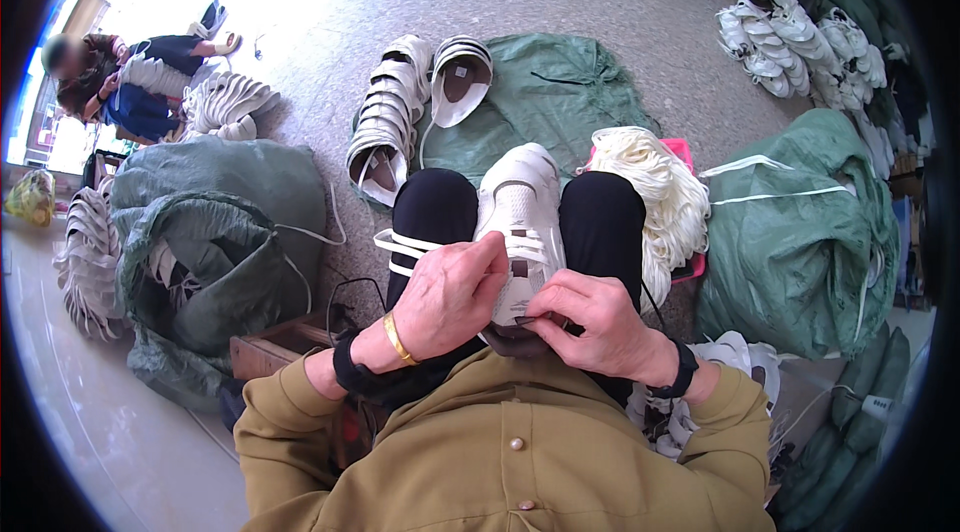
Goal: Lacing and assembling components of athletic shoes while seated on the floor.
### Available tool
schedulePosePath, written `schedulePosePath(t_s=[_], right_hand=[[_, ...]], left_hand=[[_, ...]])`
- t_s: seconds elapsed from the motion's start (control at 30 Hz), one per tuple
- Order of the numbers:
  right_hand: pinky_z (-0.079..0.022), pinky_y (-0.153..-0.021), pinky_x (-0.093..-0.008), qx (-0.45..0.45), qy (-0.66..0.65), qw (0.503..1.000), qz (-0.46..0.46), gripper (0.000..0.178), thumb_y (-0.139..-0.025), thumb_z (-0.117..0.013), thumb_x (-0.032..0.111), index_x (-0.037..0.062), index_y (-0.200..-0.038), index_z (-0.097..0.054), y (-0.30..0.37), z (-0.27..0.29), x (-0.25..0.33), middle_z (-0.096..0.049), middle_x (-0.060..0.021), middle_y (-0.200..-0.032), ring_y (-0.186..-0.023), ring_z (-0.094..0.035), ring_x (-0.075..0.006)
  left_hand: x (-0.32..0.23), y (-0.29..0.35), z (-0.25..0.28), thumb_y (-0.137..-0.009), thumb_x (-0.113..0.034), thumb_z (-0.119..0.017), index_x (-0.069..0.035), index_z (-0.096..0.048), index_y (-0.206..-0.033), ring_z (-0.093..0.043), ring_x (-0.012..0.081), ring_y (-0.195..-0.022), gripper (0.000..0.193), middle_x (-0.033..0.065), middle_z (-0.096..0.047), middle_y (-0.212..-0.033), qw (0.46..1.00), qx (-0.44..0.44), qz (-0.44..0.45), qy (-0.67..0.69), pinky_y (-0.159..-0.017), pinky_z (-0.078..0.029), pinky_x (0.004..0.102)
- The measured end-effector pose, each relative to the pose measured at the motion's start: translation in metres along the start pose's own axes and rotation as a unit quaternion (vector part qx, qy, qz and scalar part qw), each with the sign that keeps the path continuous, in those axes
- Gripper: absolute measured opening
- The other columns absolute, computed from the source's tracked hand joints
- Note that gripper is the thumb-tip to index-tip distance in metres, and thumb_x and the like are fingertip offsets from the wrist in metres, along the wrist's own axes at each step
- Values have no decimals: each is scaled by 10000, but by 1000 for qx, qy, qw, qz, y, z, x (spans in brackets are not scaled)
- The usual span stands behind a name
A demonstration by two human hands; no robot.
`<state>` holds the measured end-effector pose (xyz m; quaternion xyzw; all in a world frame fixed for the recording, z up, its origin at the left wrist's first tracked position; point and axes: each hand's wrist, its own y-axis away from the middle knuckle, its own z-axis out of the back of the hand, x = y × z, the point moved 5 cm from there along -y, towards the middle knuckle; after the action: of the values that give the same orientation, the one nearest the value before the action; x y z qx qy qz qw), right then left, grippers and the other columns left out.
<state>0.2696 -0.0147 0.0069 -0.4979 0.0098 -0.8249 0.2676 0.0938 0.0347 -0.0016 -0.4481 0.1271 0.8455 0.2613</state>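
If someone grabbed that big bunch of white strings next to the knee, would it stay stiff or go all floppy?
Probably floppy: the bundle of white laces already droops over the pink stool edge. It looks light, being thin cord. Loose strands would likely slide out and tangle, since nothing visible ties them together.

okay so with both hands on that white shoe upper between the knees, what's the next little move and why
Probably draw the lace end through and snug it. The right hand pinches something thin at the near end of the white shoe upper, while the left hand presses on its laced part. Flat white laces trail loose to the left over the knee, so there looks to be slack to take up.
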Motion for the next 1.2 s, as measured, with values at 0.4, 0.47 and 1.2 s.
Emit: schedulePosePath(t_s=[0.4, 0.47, 1.2], right_hand=[[-510, -575, -321, -35, 23, 981, -188, 89, -894, -761, 41, 16, -977, -737, -11, 2, -16, -670, -100, -868, -606, -633, -184], [-510, -576, -318, -38, 29, 981, -188, 90, -890, -765, 40, 12, -972, -742, -13, 0, -17, -667, -98, -853, -608, -635, -183], [-497, -570, -261, -51, -69, 972, -217, 77, -873, -780, 10, -23, -925, -733, -14, 1, -28, -684, -66, -791, -613, -619, -96]], left_hand=[[10, 2, 0, -918, -4, -615, 9, -618, -968, -561, 229, -573, 51, 119, -592, -691, 997, 12, 24, 75, -569, -445, 362], [11, 3, -1, -916, 2, -605, 9, -618, -968, -565, 236, -577, 54, 123, -595, -697, 997, 6, 21, 75, -571, -446, 361], [13, -3, -2, -880, -47, -716, 10, -617, -900, -593, 218, -559, 115, 125, -594, -646, 997, -31, 55, 39, -541, -440, 367]])
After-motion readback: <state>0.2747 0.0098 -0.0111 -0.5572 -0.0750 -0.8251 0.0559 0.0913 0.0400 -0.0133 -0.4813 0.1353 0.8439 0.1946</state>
